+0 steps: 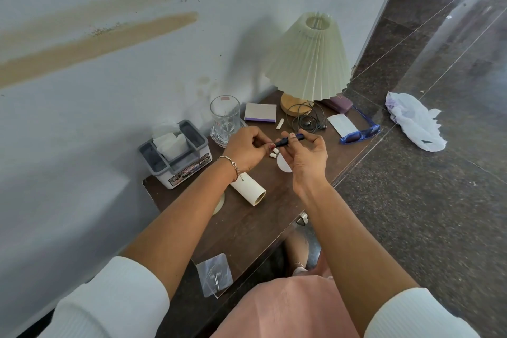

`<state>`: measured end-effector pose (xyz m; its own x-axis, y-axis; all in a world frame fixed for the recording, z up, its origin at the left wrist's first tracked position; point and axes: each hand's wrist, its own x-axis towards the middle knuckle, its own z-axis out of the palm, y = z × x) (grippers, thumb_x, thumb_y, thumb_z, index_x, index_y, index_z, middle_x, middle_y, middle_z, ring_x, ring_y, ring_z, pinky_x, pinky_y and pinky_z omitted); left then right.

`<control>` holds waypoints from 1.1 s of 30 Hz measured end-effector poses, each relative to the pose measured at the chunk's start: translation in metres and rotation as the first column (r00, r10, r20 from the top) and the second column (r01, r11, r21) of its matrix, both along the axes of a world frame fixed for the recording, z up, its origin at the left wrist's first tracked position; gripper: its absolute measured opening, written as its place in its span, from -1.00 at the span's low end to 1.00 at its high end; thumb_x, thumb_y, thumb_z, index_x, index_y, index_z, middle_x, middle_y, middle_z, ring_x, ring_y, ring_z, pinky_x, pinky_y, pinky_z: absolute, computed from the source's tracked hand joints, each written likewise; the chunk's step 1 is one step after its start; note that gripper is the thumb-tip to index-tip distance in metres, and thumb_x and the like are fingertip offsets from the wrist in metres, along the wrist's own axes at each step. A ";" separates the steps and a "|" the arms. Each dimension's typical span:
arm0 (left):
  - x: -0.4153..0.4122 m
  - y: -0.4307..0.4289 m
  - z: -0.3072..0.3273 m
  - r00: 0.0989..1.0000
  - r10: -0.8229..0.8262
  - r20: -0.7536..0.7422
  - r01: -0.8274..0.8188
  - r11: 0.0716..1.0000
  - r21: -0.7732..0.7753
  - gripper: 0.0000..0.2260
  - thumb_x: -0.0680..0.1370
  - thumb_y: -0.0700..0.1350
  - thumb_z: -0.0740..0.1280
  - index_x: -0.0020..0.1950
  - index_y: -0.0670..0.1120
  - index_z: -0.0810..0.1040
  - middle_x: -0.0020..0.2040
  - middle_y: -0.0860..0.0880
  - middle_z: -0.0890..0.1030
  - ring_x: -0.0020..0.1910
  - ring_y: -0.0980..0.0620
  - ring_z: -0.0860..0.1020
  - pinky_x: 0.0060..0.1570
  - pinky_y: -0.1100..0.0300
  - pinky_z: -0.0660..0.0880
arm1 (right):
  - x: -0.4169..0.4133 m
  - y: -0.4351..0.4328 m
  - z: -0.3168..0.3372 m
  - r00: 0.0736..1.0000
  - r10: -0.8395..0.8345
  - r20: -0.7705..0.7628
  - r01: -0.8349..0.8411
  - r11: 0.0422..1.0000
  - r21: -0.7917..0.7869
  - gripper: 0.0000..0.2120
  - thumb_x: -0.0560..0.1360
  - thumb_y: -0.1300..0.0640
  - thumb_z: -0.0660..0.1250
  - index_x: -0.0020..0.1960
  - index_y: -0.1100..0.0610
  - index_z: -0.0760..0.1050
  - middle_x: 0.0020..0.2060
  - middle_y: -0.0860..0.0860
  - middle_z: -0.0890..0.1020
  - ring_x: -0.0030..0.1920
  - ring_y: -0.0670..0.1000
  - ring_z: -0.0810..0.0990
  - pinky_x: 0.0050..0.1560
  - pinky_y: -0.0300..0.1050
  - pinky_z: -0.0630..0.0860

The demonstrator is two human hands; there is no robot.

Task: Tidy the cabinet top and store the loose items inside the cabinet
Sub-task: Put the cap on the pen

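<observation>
Above the brown cabinet top (pixel 247 225), both hands hold a dark blue pen (pixel 290 140). My right hand (pixel 304 159) grips its right part between thumb and fingers. My left hand (pixel 247 149) pinches its left end, with fingers curled. Just below the hands lie small white caps (pixel 273 153) and a white round piece (pixel 282 166). Also on the top are a cream tube (pixel 248 189), a clear glass mug (pixel 225 121), a small notepad (pixel 260 112), blue sunglasses (pixel 359 133), a coiled dark cable (pixel 308 119) and a plastic sachet (pixel 215 274).
A grey tissue box (pixel 175 153) stands at the back left against the wall. A pleated lamp (pixel 310 60) stands at the far end, with a purple case (pixel 340 103) behind it. A white plastic bag (pixel 414 121) lies on the dark floor to the right. A metal cabinet handle (pixel 303 218) shows at the front edge.
</observation>
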<state>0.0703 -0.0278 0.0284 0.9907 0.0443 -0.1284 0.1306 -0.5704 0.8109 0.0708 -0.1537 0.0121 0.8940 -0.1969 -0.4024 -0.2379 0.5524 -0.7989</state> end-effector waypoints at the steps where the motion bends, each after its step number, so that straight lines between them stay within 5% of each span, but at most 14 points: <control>1: 0.000 0.001 0.000 1.000 -0.003 0.004 0.003 1.000 -0.006 -0.92 0.47 -0.17 0.43 -0.06 -0.12 0.61 -0.19 -0.01 0.61 -0.26 0.16 0.49 -0.22 0.32 0.40 | 0.001 0.001 0.001 1.000 -0.001 -0.004 0.001 1.000 0.017 -0.80 0.52 0.30 0.34 0.02 0.07 0.40 -0.11 0.12 0.71 -0.05 0.08 0.70 -0.17 -0.14 0.64; 7: 0.002 0.009 -0.007 0.998 -0.061 0.007 0.060 0.997 0.042 -0.91 0.47 -0.17 0.42 -0.05 -0.14 0.63 -0.20 0.02 0.62 -0.23 0.11 0.50 -0.20 0.26 0.44 | -0.005 0.003 -0.007 0.999 0.019 -0.042 -0.018 0.999 0.033 -0.82 0.52 0.31 0.34 0.00 0.09 0.40 -0.13 0.11 0.70 -0.07 0.07 0.71 -0.18 -0.17 0.63; 13: 0.006 0.030 -0.025 0.982 -0.167 -0.092 0.182 0.966 0.186 -0.84 0.48 -0.14 0.42 0.04 0.01 0.64 -0.07 0.02 0.65 -0.09 0.10 0.55 -0.08 0.28 0.45 | -0.014 -0.011 -0.025 0.982 0.166 -0.092 -0.184 0.952 -0.244 -0.94 0.50 0.30 0.37 -0.07 0.22 0.49 -0.05 0.18 0.66 -0.09 0.08 0.68 -0.17 -0.23 0.64; 16: 0.010 0.030 -0.034 0.968 -0.200 -0.152 0.243 0.899 0.364 -0.85 0.50 -0.07 0.39 0.01 0.14 0.63 0.00 0.12 0.62 0.07 0.08 0.52 0.12 0.05 0.44 | -0.027 -0.015 -0.044 0.973 0.166 -0.163 -0.218 0.898 -0.382 -0.93 0.47 0.29 0.42 -0.05 0.22 0.57 -0.06 0.17 0.68 -0.12 0.01 0.67 -0.07 -0.18 0.64; 22: 0.022 0.024 -0.047 0.937 -0.263 -0.230 0.349 0.735 0.582 -0.86 0.52 -0.10 0.34 0.01 0.13 0.59 0.07 0.13 0.61 0.18 0.05 0.49 0.34 -0.09 0.13 | -0.034 -0.017 -0.073 0.951 0.197 -0.239 -0.305 0.728 -0.614 -0.86 0.38 0.24 0.50 -0.08 0.10 0.65 -0.18 -0.02 0.69 -0.09 -0.03 0.66 0.09 -0.03 0.60; 29: 0.036 0.012 -0.064 0.920 -0.289 -0.266 0.390 0.602 0.697 -0.83 0.53 -0.12 0.33 0.08 0.11 0.56 0.09 0.07 0.60 0.18 0.00 0.49 0.40 -0.10 0.08 | -0.025 -0.020 -0.091 0.949 0.205 -0.239 -0.315 0.617 -0.721 -0.88 0.37 0.16 0.52 -0.11 0.05 0.64 -0.22 -0.12 0.66 -0.13 -0.11 0.63 0.04 -0.09 0.60; 33: 0.036 0.012 -0.074 0.942 -0.277 -0.192 0.328 0.620 0.713 -0.80 0.53 -0.16 0.33 0.08 0.10 0.58 0.05 0.05 0.61 0.16 -0.01 0.50 0.38 -0.05 0.12 | -0.022 -0.019 -0.095 0.952 0.200 -0.233 -0.307 0.594 -0.743 -0.89 0.38 0.14 0.51 -0.10 0.04 0.64 -0.21 -0.11 0.66 -0.13 -0.11 0.62 0.01 -0.14 0.58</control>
